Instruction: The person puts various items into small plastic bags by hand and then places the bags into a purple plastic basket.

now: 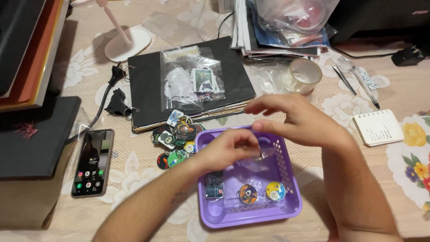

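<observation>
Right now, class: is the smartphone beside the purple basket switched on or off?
On. The smartphone lies face up on the tablecloth, its screen lit, with rows of coloured app icons showing.

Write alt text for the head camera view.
Two bare hands, left hand and right hand, meet over a purple basket holding a small clear bag. Round badges lie inside it, more stickers beside it, a phone further left.

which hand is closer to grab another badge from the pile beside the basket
Left, probably. The left hand hovers at the purple basket's left rim, right beside the badge pile; the right hand is farther across.
</observation>
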